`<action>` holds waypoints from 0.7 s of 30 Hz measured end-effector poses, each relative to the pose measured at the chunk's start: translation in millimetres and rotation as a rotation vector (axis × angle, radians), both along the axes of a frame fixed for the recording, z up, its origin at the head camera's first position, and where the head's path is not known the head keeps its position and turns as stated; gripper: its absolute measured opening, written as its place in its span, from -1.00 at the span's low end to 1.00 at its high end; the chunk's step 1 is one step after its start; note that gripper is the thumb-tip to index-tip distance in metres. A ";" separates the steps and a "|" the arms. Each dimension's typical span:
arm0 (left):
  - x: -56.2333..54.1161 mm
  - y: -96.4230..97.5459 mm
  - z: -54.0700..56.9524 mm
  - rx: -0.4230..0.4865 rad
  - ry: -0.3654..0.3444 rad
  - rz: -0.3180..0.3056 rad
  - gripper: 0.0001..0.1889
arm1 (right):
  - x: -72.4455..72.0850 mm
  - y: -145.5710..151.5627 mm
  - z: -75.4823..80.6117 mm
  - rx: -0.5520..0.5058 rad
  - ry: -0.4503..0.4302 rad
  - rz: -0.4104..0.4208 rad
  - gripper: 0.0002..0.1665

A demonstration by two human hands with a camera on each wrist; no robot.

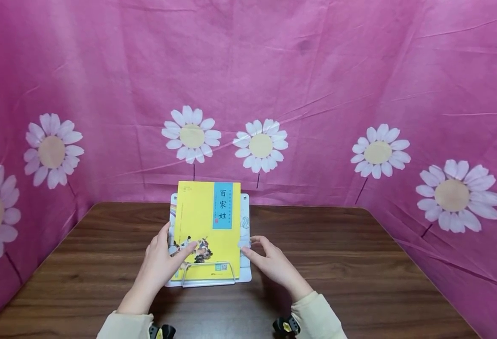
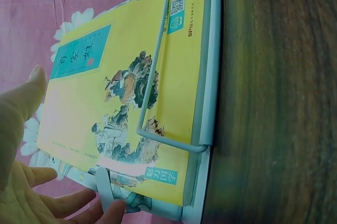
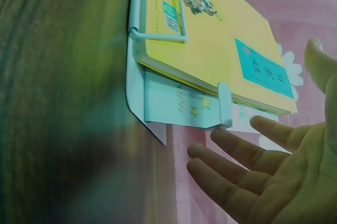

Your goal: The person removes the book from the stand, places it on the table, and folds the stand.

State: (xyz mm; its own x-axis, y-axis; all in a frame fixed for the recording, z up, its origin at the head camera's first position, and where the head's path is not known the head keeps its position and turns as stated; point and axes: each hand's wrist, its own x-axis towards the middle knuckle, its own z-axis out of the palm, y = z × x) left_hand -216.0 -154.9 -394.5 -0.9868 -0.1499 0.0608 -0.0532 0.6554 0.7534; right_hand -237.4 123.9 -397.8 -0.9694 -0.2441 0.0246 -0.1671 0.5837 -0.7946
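A yellow book (image 1: 206,212) with a blue title label leans upright on a white book stand (image 1: 245,270). A bent wire (image 1: 207,264) crosses the lower front of the cover. White side clips stand at both edges, the left clip (image 2: 105,190) and the right clip (image 3: 225,105). My left hand (image 1: 157,263) is at the stand's left side, its fingers loosely bent beside the left clip and its thumb raised apart from the cover. At the right side, my right hand (image 1: 273,266) has relaxed, spread fingers close to the right clip; contact there is unclear.
The stand rests on a brown wooden table (image 1: 337,263). Behind and around the table hangs a pink cloth (image 1: 316,70) printed with white daisies. A black wrist strap (image 1: 286,326) shows at the right sleeve.
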 end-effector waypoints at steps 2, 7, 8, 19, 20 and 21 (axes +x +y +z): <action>-0.9 -0.4 -0.5 0.005 -0.009 0.001 0.13 | -0.2 -0.1 -1.6 0.013 0.000 -0.002 -0.27; -1.1 -1.0 -1.7 0.003 -0.031 -0.008 0.06 | -1.6 0.2 -6.4 0.011 -0.028 -0.006 -0.21; -1.0 -0.9 -1.8 0.002 -0.035 -0.009 0.05 | -1.9 0.1 -7.0 0.005 -0.037 -0.002 -0.20; -0.5 -2.0 -2.2 0.051 -0.033 -0.002 -0.02 | -6.2 -0.7 -15.2 -0.065 -0.127 0.035 -0.13; -0.6 -1.9 -2.2 0.055 -0.031 -0.005 -0.04 | -6.4 -0.9 -15.9 -0.066 -0.127 0.035 -0.14; -0.8 -1.7 -2.1 0.056 -0.029 -0.008 -0.05 | -6.5 -1.2 -16.0 -0.066 -0.127 0.035 -0.15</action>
